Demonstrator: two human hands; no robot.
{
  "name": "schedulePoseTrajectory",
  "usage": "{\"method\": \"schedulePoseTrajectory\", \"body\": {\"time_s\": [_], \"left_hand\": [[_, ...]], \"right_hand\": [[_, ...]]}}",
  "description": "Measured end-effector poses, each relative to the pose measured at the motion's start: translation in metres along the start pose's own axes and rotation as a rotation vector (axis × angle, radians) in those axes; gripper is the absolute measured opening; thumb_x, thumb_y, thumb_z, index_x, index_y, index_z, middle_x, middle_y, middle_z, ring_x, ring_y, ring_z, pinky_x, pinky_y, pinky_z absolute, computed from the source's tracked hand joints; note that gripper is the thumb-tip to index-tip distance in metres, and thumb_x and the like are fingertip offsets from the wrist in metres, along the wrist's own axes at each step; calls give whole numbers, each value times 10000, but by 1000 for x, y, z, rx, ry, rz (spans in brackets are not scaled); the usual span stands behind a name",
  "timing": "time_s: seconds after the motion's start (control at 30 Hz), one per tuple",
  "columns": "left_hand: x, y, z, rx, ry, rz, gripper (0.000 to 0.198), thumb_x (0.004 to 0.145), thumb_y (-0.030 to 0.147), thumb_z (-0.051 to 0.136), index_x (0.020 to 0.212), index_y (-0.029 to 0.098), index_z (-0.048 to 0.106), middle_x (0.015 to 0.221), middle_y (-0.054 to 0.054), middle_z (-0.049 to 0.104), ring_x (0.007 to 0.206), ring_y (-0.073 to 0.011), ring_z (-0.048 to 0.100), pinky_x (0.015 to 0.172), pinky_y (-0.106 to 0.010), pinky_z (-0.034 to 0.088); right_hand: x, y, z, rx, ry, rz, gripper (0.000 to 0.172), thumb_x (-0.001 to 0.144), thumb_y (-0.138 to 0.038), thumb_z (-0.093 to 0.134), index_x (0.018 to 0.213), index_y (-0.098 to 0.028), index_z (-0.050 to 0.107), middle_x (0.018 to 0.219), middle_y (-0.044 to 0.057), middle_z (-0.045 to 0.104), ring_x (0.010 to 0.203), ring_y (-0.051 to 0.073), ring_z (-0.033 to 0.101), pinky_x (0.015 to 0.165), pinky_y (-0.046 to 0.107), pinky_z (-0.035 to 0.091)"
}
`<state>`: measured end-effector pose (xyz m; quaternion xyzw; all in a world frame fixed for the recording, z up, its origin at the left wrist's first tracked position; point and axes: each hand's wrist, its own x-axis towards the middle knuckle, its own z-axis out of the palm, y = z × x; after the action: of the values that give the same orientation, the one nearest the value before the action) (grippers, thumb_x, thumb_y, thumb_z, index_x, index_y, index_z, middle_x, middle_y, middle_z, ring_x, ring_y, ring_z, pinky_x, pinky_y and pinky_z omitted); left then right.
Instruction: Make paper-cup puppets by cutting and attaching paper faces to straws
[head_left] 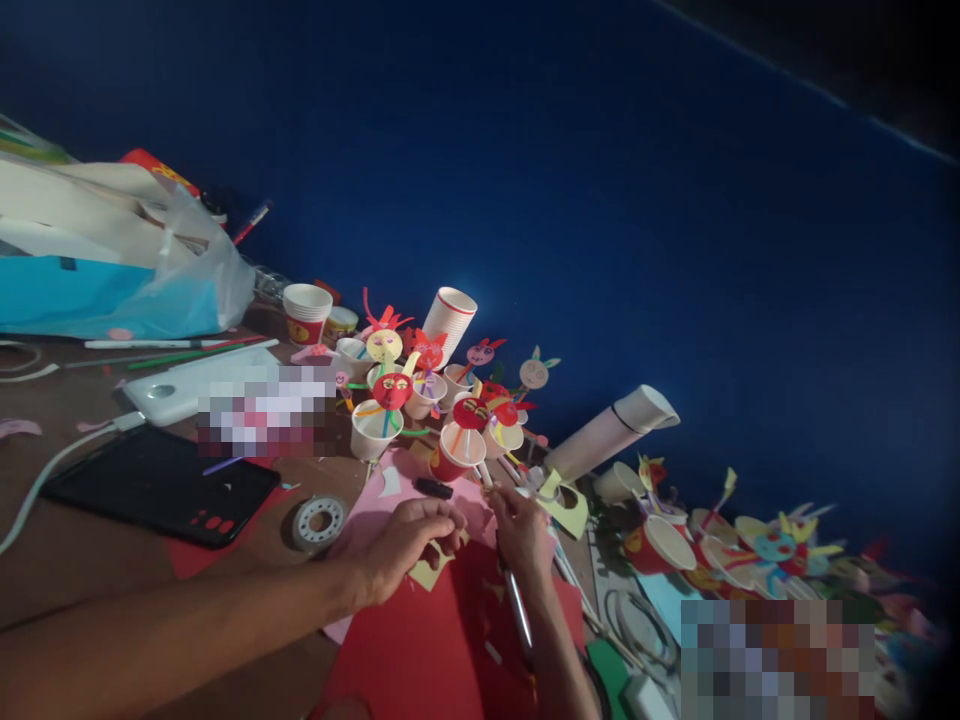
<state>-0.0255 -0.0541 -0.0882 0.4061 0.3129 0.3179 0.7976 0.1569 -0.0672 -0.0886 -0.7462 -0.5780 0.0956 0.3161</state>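
Note:
My left hand (405, 545) is curled closed, pinching a small yellow paper cut-out (430, 572) over a red paper sheet (435, 650). My right hand (523, 535) is closed beside it, fingertips close to the left hand's; a silvery tool (517, 605), perhaps scissors or a pen, lies along its wrist. Just beyond the hands stand several white paper cups (375, 430) topped with round paper faces (391, 389) on strips. A pink paper sheet (390, 490) lies under the left hand.
A tape roll (319, 520) and a black tablet (161, 485) lie to the left on the brown table (75, 560). A plastic bag (112, 260) sits at far left. Stacked cups (611, 430) lie on their side; more paper figures (772, 545) at right. A blue wall (600, 200) is behind.

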Motion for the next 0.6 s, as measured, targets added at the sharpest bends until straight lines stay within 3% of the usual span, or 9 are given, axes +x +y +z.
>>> {"method": "schedulePoseTrajectory", "body": {"time_s": [0.23,0.37,0.6], "left_hand": [[5,5,-11,78,75,93,167,676,244,546,781,128,604,628,-1,584,547,-95,490,523,-222,351],[5,12,-19,106,104,155,169,703,256,542,788,123,602,597,7,566,538,-95,481,516,-223,352],[6,22,-31,231,99,311,155,749,239,516,797,129,614,588,4,576,543,-94,487,541,-232,365]], "right_hand": [[-10,1,-3,-211,-132,-4,213,761,-343,562,627,-238,691,615,6,687,612,165,597,584,244,329],[-12,-4,-2,-303,-97,-11,222,765,-363,567,632,-229,684,602,21,678,591,174,579,573,258,290],[-13,6,-3,-357,-30,-79,239,793,-230,496,656,-236,692,645,7,692,611,157,585,595,259,278]]}}
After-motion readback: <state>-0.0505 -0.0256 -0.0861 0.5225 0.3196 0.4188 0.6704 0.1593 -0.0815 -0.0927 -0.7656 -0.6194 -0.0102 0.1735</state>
